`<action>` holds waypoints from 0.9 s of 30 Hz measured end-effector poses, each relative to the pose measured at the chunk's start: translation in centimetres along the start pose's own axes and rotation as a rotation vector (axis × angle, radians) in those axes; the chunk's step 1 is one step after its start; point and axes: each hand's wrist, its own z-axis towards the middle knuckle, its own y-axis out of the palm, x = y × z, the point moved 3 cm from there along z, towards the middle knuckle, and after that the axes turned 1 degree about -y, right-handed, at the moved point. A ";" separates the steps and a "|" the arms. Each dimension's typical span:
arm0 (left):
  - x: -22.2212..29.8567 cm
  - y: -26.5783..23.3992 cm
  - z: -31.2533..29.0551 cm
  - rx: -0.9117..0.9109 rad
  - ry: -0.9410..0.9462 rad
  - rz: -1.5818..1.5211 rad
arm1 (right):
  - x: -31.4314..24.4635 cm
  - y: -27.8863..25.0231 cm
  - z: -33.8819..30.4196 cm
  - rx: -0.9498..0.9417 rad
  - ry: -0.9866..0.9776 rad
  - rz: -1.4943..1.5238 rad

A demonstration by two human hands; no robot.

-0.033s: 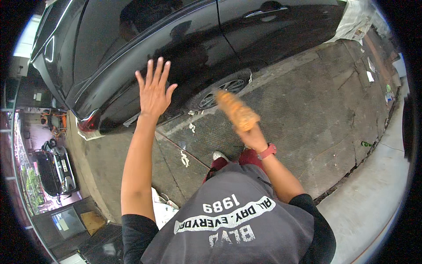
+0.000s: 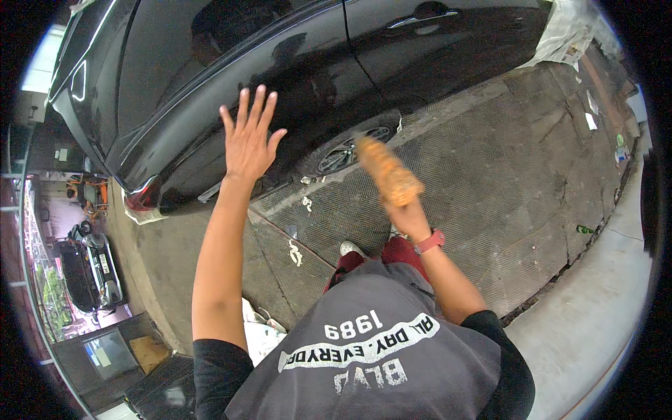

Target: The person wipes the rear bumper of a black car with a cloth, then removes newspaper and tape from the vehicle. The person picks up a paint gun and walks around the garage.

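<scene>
My left hand (image 2: 249,140) is stretched out with its fingers spread, over the glossy black rear side panel of a car (image 2: 308,87). Whether the palm presses on the paint or hovers just off it, I cannot tell. Lower and to the right, my right hand (image 2: 407,218) is closed round one end of a bunched, orange-brown cloth-like thing (image 2: 389,173), smeared by motion. Its far end points up toward the rear wheel (image 2: 353,150), apart from the car in this view. A red band (image 2: 429,241) circles my right wrist.
Ridged dark flooring (image 2: 483,175) spreads below the car, with pale scraps (image 2: 295,253) lying on it. White sheeting (image 2: 567,35) covers the car's far right end. A white bag-like thing (image 2: 262,332) sits by my left side. Another vehicle (image 2: 91,273) stands at far left.
My right hand and the orange-brown thing have shifted slightly to the right. My left hand has slid a little up and right, its fingers still spread.
</scene>
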 end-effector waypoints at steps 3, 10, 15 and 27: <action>1.7 -0.3 5.6 0.024 0.049 0.026 | 1.6 -3.0 1.1 0.186 0.067 -0.050; 3.2 1.5 10.4 -0.009 0.034 0.128 | 1.7 0.9 0.5 -0.194 -0.361 -0.154; 2.6 1.9 9.6 -0.032 0.010 0.127 | 0.1 1.9 0.3 -0.448 -0.034 0.100; -1.4 1.7 6.4 -0.024 -0.098 0.206 | 11.3 -6.7 1.8 0.346 0.170 -0.075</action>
